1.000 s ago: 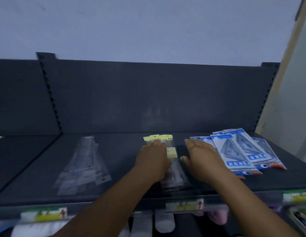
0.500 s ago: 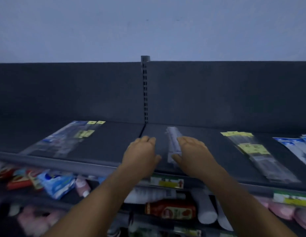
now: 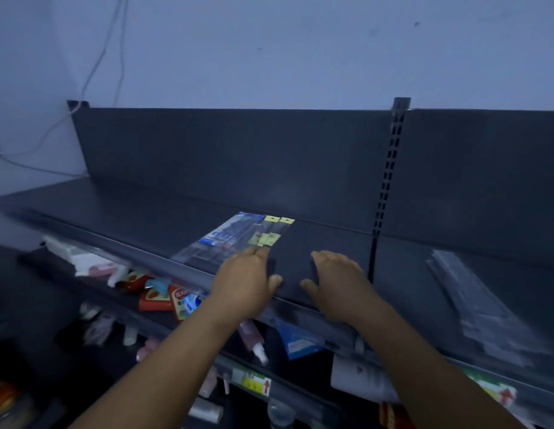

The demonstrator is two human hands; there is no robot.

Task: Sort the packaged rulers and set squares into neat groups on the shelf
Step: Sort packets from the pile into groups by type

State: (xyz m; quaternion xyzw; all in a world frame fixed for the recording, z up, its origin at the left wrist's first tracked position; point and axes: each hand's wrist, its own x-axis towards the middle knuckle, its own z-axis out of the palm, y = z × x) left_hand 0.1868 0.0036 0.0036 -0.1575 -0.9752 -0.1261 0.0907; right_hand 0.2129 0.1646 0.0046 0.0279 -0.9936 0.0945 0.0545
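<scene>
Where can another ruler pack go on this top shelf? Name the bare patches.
Bare shelf runs left of the ruler packs to the end. A smaller bare patch lies between the left hand and right hand, back to the rear panel. Right of the upright, clear packs crowd the front; the back strip is bare.

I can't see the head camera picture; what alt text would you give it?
Two bare hands reach onto a dark shop shelf: the left hand touches the near end of a group of packaged rulers with yellow tags, the right hand lies flat on bare shelf beside it. More clear packets lie further right; assorted goods fill the shelf below.
</scene>
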